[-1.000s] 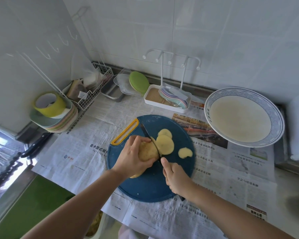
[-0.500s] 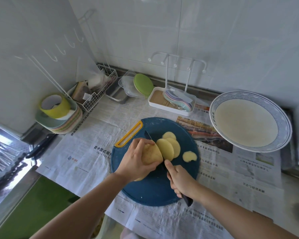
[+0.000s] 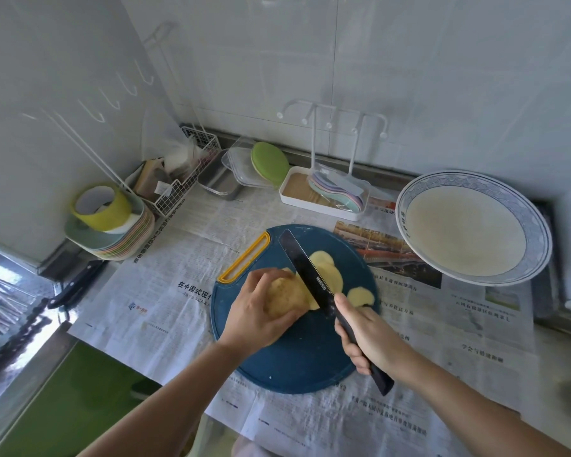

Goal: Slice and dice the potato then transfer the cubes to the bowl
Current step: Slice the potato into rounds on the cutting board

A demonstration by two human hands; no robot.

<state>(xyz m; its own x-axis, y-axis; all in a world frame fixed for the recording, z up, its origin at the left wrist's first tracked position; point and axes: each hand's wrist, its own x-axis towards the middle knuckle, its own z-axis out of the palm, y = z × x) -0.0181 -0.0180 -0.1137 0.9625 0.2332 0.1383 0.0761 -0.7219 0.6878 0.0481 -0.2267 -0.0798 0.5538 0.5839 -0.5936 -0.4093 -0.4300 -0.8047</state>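
Observation:
A round blue cutting board point(image 3: 297, 357) with a yellow handle lies on newspaper. My left hand point(image 3: 257, 311) grips the uncut part of the potato point(image 3: 282, 296) on the board. My right hand point(image 3: 366, 334) holds a black knife point(image 3: 305, 262) by its handle, the blade lifted and tilted, lying across the cut face of the potato. Several pale potato slices point(image 3: 330, 275) lie on the board to the right of the blade, one point(image 3: 361, 296) apart near my right hand. The wide blue-rimmed bowl point(image 3: 538, 232) stands at the right, with nothing in it.
A white tray of pastel utensils point(image 3: 327, 192) and a green lid point(image 3: 269, 163) stand behind the board. A wire basket point(image 3: 185, 183), a stack of plates with a yellow cup point(image 3: 109, 222) and a second dark knife point(image 3: 76, 285) sit at the left. The counter edge drops off at lower left.
The knife has come up out of the cut and now lies tilted above the board. A fresh slice has fallen onto the others at the right. My left hand stays on the potato.

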